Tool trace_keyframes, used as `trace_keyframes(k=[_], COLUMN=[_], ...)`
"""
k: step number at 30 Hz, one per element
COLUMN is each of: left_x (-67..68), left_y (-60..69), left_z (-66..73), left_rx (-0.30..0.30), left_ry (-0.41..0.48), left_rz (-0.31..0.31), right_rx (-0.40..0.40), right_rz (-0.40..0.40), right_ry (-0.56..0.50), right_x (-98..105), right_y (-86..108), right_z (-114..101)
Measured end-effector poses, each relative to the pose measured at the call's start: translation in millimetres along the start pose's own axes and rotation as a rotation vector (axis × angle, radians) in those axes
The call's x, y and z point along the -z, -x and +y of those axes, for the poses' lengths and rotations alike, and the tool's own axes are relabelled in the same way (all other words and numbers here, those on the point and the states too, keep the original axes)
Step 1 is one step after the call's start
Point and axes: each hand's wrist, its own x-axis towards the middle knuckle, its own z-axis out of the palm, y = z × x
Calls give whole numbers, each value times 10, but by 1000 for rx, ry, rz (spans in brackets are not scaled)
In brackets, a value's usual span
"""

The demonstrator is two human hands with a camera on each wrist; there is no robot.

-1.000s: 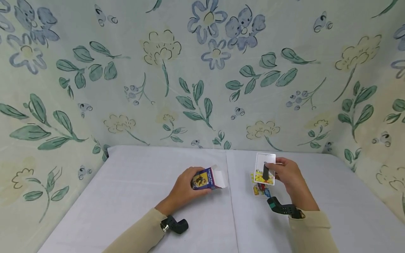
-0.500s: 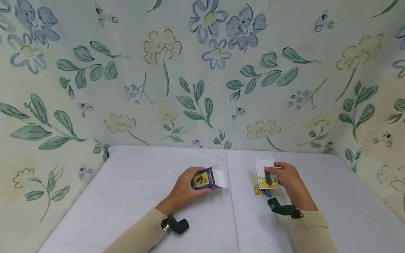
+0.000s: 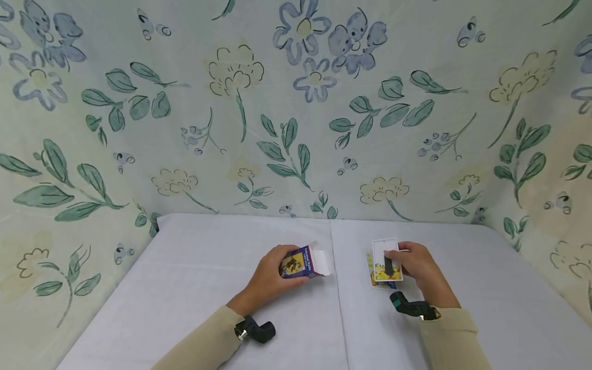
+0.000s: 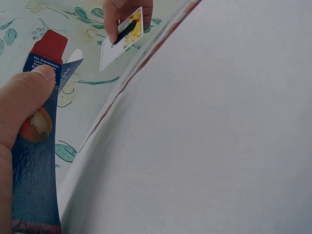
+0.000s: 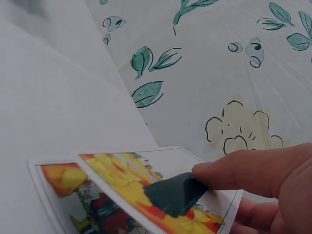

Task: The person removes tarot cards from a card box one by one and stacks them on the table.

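On the left, my left hand [image 3: 270,272] grips a small blue card box [image 3: 293,263] with fingers and thumb around its sides. The box's white flap stands open toward the right, and a red end flap [image 4: 51,45] shows in the left wrist view. My right hand [image 3: 416,259] pinches an illustrated card [image 3: 380,258] by its right edge, thumb on the picture of a dark figure over yellow. A second colourful card [image 3: 370,270] lies below it, mostly covered. In the right wrist view the held card [image 5: 114,178] overlaps the lower card [image 5: 66,178]; whether they touch is unclear.
A white cloth [image 3: 194,267] covers the table, with a crease running between the two hands. Behind it hangs a flower-patterned curtain [image 3: 287,103]. Each wrist wears a black camera mount [image 3: 259,330].
My right hand has lowered the pinched card toward the lower card, which it now covers more. The left hand and the box have stayed in place.
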Motion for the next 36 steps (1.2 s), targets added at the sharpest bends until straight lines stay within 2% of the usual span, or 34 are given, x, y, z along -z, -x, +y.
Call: trace_keyframes(k=[16,24,36], left_x=[-14,-17,-5], left_y=[4,2,1], left_z=[-29,-30,-8], left_rx=[-26,-21,-9], left_ry=[4,-7,-18], left_rz=[6,12,1], right_rx=[-14,-11,59], right_rz=[-5,22,108], right_ry=[63,91,277], right_x=[-76,-125,-178], right_y=[-76,-36,11], right_z=[82,53,39])
